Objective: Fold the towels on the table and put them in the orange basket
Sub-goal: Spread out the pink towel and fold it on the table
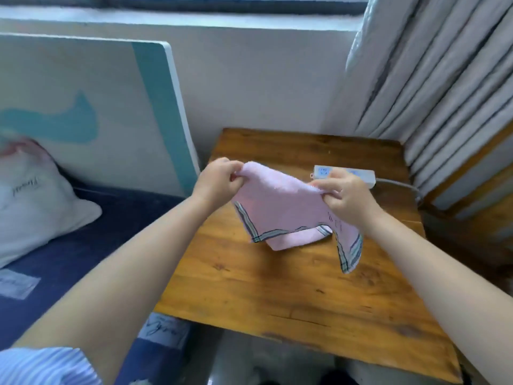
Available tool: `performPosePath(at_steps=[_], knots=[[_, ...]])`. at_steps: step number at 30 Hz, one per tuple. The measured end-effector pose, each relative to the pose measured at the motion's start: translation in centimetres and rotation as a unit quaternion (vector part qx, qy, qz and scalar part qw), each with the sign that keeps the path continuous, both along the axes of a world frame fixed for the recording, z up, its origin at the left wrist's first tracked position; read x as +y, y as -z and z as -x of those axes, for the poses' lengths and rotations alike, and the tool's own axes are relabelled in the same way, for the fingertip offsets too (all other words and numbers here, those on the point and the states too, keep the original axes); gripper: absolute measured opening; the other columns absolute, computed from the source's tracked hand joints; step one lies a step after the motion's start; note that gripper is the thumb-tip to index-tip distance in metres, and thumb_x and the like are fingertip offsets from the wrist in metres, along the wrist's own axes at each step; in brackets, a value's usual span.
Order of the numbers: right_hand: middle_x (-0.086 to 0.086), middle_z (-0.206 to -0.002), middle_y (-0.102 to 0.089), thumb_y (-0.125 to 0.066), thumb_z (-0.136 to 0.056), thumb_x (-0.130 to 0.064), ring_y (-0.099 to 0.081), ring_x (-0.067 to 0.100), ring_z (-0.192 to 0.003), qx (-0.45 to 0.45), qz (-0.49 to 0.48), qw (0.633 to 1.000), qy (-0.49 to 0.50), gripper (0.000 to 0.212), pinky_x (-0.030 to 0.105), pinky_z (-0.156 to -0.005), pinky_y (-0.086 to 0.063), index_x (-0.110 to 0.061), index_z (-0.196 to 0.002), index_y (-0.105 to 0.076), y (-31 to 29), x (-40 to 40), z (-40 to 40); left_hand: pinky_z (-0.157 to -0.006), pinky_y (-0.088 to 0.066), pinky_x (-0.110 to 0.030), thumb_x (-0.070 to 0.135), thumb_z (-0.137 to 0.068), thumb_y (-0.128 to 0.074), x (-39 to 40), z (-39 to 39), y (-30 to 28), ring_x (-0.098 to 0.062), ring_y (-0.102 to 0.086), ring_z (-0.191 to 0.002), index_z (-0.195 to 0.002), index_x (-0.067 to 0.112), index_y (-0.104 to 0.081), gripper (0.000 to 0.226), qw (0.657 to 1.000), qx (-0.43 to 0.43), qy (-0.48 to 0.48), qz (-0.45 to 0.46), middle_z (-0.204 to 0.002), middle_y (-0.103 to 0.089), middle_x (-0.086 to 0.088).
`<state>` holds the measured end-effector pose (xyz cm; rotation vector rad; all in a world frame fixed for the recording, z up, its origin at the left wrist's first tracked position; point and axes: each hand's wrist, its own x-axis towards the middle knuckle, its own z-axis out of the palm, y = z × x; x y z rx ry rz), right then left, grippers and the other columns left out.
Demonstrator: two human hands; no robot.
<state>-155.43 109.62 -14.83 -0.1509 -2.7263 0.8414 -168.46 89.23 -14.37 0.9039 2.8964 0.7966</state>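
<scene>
A pink towel (283,209) with grey striped borders hangs folded over above the wooden table (277,287). My left hand (218,182) pinches its upper left corner. My right hand (347,197) pinches the upper right corner. The towel's lower edges droop, and its bottom corners touch or nearly touch the tabletop. No orange basket is in view.
A white power strip (344,173) with a grey cable lies on the table behind the towel. A bed with a dark blue sheet (55,259) and a white pillow (30,201) stands to the left. Grey curtains (430,79) hang at the right.
</scene>
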Motion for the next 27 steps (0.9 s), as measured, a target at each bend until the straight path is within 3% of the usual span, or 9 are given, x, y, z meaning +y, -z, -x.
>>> performPosePath(at_steps=[3,6,10,12,14,16,21,24,27], knots=[[0.013,-0.085,-0.058,-0.052,-0.079,0.005,-0.057,0.032,-0.085,-0.16,-0.048,0.983,-0.07,0.033,0.028,-0.068,-0.04,-0.01,-0.101,-0.071,4.8,-2.0,-1.3,-0.063,-0.031,-0.032,0.018,-0.086,-0.055,-3.0,-1.3,5.5,-0.024,-0.043,-0.074,-0.064,0.006,-0.053,0.025,0.989,-0.097,0.032,0.104,-0.069,-0.048,-0.008],[0.011,-0.095,-0.058,-0.048,-0.083,-0.005,-0.055,0.027,-0.094,-0.342,-0.103,0.921,-0.153,0.033,0.031,-0.074,-0.042,-0.016,-0.107,-0.068,8.2,-3.1,-2.2,-0.062,-0.037,-0.037,0.023,-0.086,-0.054,-4.3,-3.1,9.7,-0.032,-0.046,-0.075,-0.05,0.019,-0.031,0.043,0.95,-0.192,0.078,0.235,-0.063,-0.04,-0.003],[-0.001,-0.064,-0.041,-0.043,-0.08,-0.01,-0.046,0.025,-0.078,-0.455,-0.207,0.84,-0.21,0.018,0.031,-0.066,-0.026,-0.017,-0.065,-0.05,11.8,-4.3,-3.7,-0.061,-0.034,-0.036,0.017,-0.086,-0.049,-4.5,-6.4,13.5,-0.028,-0.038,-0.073,-0.051,0.015,-0.03,0.04,0.902,-0.268,0.119,0.317,-0.062,-0.043,-0.005],[-0.005,-0.062,-0.039,-0.042,-0.083,-0.016,-0.045,0.025,-0.081,-0.506,-0.202,0.807,-0.228,0.024,0.032,-0.07,-0.024,-0.024,-0.06,-0.044,13.3,-4.3,-4.3,-0.072,-0.044,-0.039,0.014,-0.085,-0.046,-4.7,-7.8,15.0,-0.033,-0.046,-0.079,-0.061,0.012,-0.051,0.025,0.879,-0.308,0.144,0.335,-0.086,-0.06,-0.016],[-0.007,-0.075,-0.051,-0.045,-0.088,-0.03,-0.048,0.021,-0.088,-0.548,-0.145,0.791,-0.23,0.016,0.033,-0.076,-0.026,-0.035,-0.088,-0.061,13.7,-3.9,-4.6,-0.078,-0.044,-0.033,0.011,-0.085,-0.044,-5.2,-8.8,16.1,-0.03,-0.055,-0.095,-0.099,0.008,-0.065,0.026,0.858,-0.364,0.16,0.325,-0.107,-0.064,-0.015],[-0.004,-0.093,-0.062,-0.046,-0.09,-0.038,-0.054,0.019,-0.098,-0.534,-0.102,0.814,-0.203,0.029,0.032,-0.08,-0.031,-0.029,-0.114,-0.06,14.1,-3.3,-4.0,-0.075,-0.04,-0.026,0.009,-0.085,-0.042,-5.9,-9.3,17.0,-0.024,-0.055,-0.097,-0.113,0.01,-0.063,0.035,0.861,-0.403,0.133,0.279,-0.114,-0.064,-0.01],[0.013,-0.097,-0.065,-0.051,-0.088,-0.021,-0.057,0.032,-0.098,-0.296,-0.053,0.954,-0.01,0.022,0.036,-0.075,-0.041,-0.007,-0.096,-0.066,16.2,-3.5,-0.2,-0.081,-0.042,-0.028,0.012,-0.09,-0.043,-6.8,-8.5,18.8,-0.026,-0.054,-0.107,-0.11,0.009,-0.062,0.028,0.934,-0.314,-0.094,0.14,-0.117,-0.06,-0.009],[0.014,-0.109,-0.063,-0.054,-0.087,-0.024,-0.053,0.033,-0.109,-0.257,-0.009,0.961,0.1,0.026,0.039,-0.084,-0.04,-0.009,-0.107,-0.062,17.9,-4.7,2.0,-0.086,-0.044,-0.034,0.019,-0.093,-0.045,-6.4,-8.1,20.1,-0.028,-0.052,-0.109,-0.114,0.006,-0.059,0.029,0.931,-0.301,-0.148,0.141,-0.119,-0.057,-0.013],[0.009,-0.101,-0.065,-0.054,-0.086,-0.028,-0.052,0.032,-0.105,-0.258,-0.003,0.95,0.176,0.02,0.037,-0.082,-0.031,-0.013,-0.097,-0.062,19.2,-6.0,2.9,-0.086,-0.046,-0.036,0.024,-0.093,-0.047,-5.8,-8.1,21.2,-0.029,-0.053,-0.107,-0.114,0.007,-0.058,0.029,0.929,-0.295,-0.169,0.145,-0.117,-0.058,-0.012]])
